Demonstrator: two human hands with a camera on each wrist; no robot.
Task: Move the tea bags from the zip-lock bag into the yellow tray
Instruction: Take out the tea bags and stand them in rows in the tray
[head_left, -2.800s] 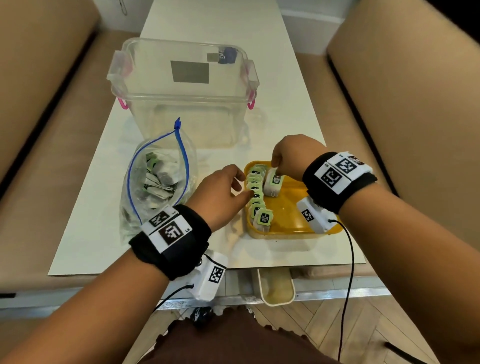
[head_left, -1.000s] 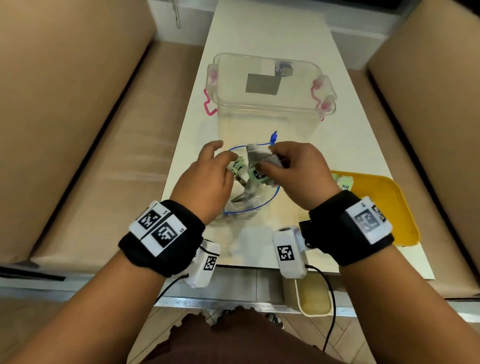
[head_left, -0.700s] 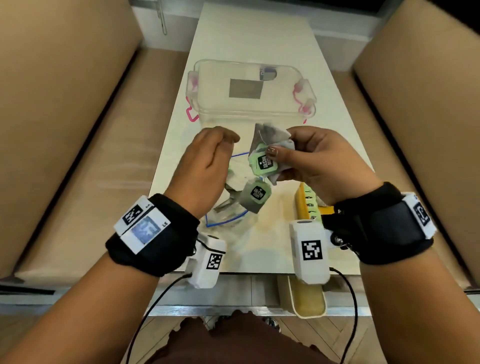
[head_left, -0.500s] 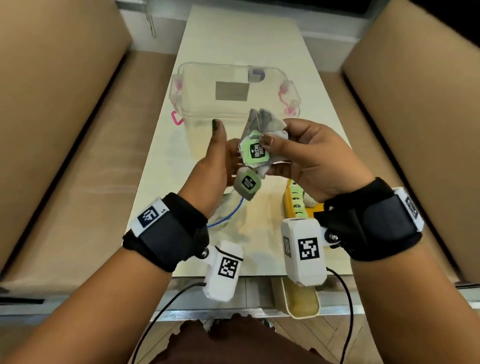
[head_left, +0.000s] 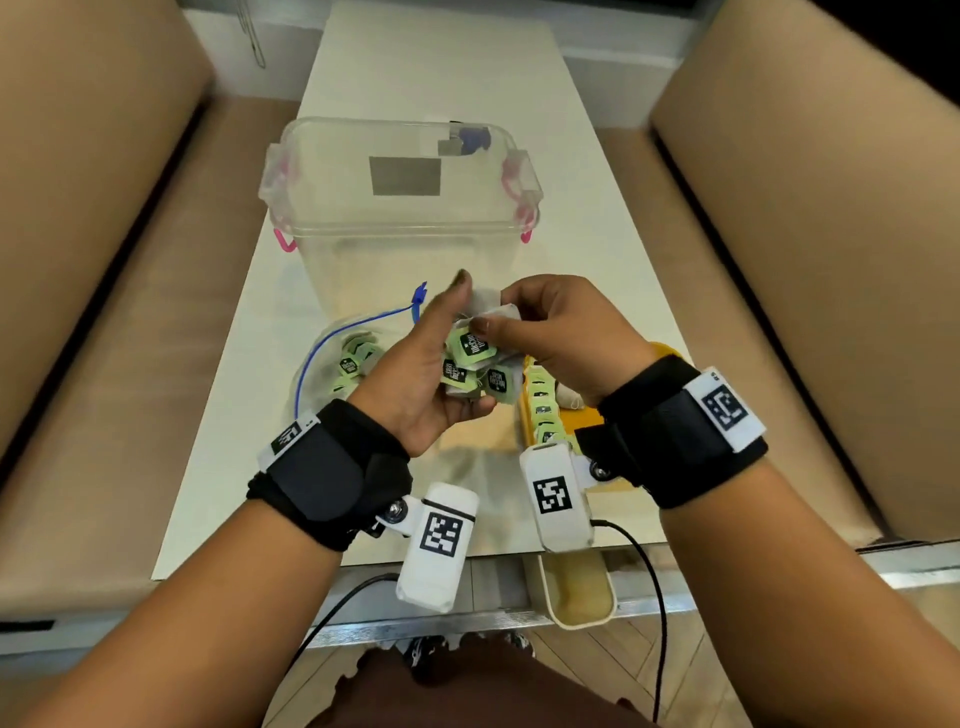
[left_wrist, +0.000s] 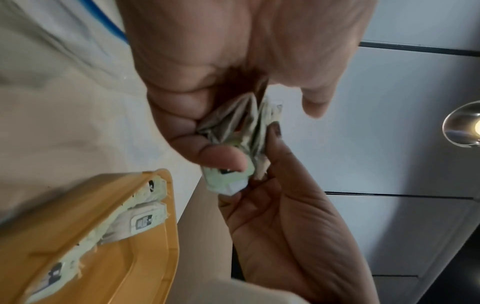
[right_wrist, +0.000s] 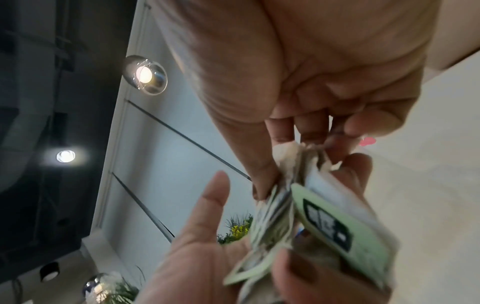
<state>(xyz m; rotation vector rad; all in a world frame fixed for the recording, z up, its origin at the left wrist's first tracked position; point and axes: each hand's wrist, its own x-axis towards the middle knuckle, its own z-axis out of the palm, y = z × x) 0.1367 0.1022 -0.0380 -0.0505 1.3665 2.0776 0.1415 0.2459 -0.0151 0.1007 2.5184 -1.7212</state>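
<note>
Both grips, left & right, clasp tea bags above desk front edge; yellow tray mostly hidden behind right wrist.

Two hands, one yellow tray, one zip-lock bag

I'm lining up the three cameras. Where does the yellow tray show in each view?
Head: yellow tray right of centre, mostly hidden under the right hand.
Left wrist: lower left, tea bags along its edge.
Right wrist: not in view.
Shared landmark: the bundle of tea bags held between both hands.
</note>
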